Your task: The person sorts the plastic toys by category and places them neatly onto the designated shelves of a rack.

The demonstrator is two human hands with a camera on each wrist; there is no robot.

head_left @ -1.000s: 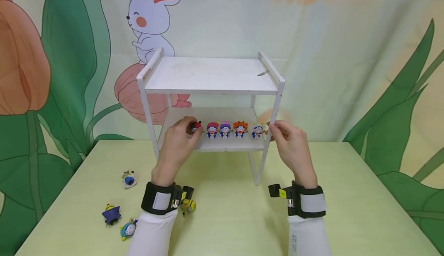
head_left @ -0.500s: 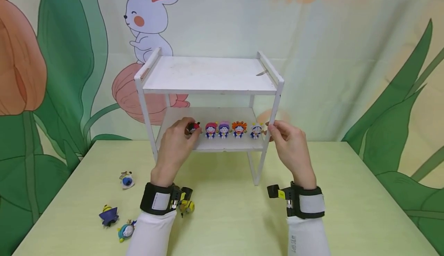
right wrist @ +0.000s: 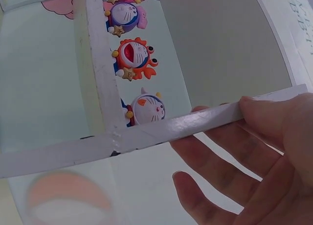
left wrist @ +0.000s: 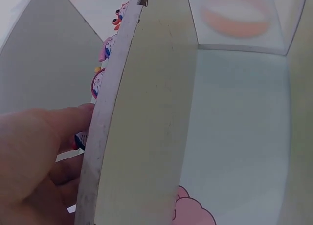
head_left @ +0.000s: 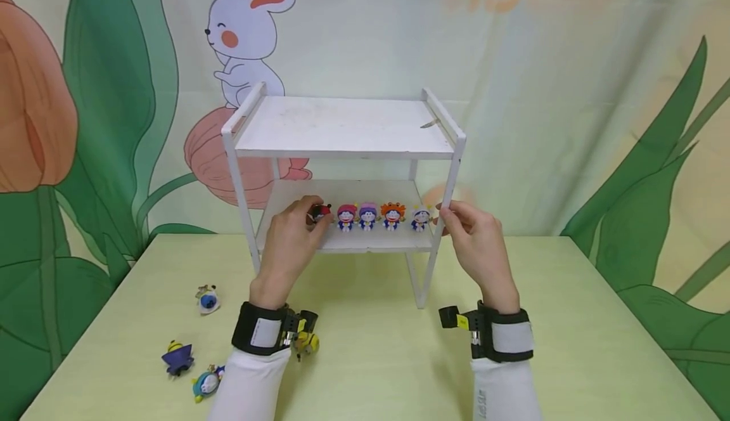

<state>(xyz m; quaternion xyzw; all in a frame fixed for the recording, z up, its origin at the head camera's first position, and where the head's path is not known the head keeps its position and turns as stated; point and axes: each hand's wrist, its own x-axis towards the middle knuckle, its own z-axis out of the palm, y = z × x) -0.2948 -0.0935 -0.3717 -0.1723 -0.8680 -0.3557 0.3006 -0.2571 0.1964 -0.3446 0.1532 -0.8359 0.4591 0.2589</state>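
Note:
My left hand pinches a small figurine with a red and black hat at the left of the lower shelf board. In the left wrist view the shelf's front edge and my fingers hide most of it. To its right stand figurines in a red hat, a purple hat, an orange crab hat and a white horned hat. With thumb and fingers, my right hand grips the front right post of the white rack.
Loose figurines lie on the pale green table: a blue and white one, a purple-caped one, a teal one partly behind the left sleeve, and a yellow one by the left wrist. A printed curtain hangs behind.
Both hands keep their places, the left on the figurine and the right on the rack post. Only the head view shifts slightly.

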